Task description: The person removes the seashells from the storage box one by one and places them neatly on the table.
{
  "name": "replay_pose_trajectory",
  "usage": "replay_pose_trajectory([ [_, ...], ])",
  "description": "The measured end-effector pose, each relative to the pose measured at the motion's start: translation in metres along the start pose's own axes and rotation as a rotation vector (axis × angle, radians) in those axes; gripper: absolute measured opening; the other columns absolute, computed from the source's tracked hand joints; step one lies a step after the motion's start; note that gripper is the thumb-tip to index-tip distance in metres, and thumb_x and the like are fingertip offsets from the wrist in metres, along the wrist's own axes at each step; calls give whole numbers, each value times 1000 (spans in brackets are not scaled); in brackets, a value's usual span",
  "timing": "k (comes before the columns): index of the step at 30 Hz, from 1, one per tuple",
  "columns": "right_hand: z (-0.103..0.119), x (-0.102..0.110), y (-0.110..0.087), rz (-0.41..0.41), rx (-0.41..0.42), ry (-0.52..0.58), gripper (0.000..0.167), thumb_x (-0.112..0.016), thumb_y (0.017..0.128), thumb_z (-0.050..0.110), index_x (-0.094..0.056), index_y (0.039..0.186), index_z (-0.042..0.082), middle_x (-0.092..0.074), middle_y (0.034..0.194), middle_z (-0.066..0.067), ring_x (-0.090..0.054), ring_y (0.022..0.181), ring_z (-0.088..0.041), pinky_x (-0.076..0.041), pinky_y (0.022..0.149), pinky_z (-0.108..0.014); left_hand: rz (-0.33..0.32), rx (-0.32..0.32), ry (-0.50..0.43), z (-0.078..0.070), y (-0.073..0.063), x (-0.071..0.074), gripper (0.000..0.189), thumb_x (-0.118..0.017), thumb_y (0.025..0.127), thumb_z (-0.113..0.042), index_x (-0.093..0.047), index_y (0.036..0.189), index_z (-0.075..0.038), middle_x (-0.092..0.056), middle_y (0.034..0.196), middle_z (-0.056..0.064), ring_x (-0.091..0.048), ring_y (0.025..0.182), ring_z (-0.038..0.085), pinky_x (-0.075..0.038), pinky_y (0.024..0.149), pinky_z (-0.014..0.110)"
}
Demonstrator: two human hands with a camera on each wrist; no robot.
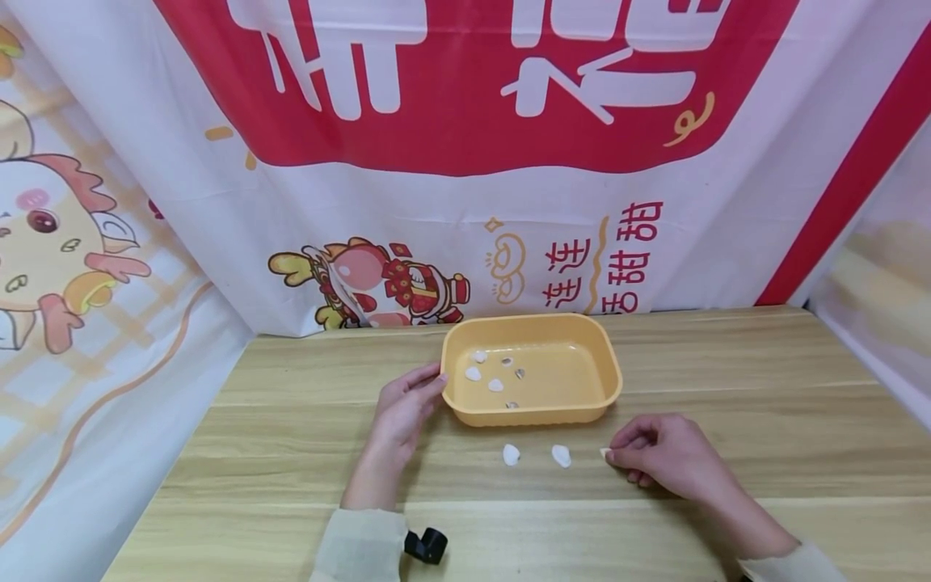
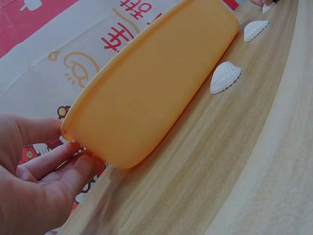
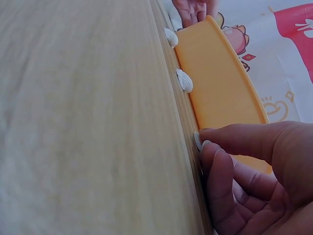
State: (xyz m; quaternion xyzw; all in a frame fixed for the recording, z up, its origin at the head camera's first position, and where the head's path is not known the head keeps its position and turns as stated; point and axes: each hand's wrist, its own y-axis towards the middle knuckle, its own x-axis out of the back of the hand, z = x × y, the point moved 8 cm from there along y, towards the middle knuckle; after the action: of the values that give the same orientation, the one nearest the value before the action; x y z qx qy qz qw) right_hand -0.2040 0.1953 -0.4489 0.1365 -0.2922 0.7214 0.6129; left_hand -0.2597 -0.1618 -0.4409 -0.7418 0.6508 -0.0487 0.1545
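A yellow plastic basin stands on the table. My left hand holds its left end, with fingertips at the rim and against the end wall in the left wrist view. My right hand pinches a small white seashell between thumb and fingertips, close to the tabletop, right of the basin's front side. Much of that shell is hidden by the fingers. Two white ribbed seashells lie on the table in front of the basin, a left one and a middle one, in line with the pinched one.
Inside the basin, toward its left side, lie white shells and small greyish-brown shells. The wooden table meets a printed cloth backdrop just behind the basin. A black wrist camera sits by the left sleeve.
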Motion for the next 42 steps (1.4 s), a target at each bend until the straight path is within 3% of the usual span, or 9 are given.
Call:
replay_pose_trajectory([
  [20,5,8,-3,-14,29,54,20,-86,91,19,-78,102,4,-77,82,-3,-69,70,-16,-63,60,-28,9,3,-10,2,0,-1,45,-69,102,-3,-62,146,-1,-62,152,21,-61,140,32,-50,123,43],
  [34,12,13,-5,-36,22,128,33,-85,94,30,-76,111,3,-78,84,-4,-70,71,-15,-62,58,-30,5,-2,-13,1,0,-1,45,-69,103,-4,-61,147,-1,-61,153,21,-61,141,32,-51,122,40],
  [42,38,17,-1,-24,73,125,31,-83,96,32,-77,111,6,-76,86,-6,-70,76,-16,-61,61,-28,8,6,-15,1,0,0,47,-71,102,-5,-61,148,-2,-61,154,20,-60,141,32,-49,124,42],
])
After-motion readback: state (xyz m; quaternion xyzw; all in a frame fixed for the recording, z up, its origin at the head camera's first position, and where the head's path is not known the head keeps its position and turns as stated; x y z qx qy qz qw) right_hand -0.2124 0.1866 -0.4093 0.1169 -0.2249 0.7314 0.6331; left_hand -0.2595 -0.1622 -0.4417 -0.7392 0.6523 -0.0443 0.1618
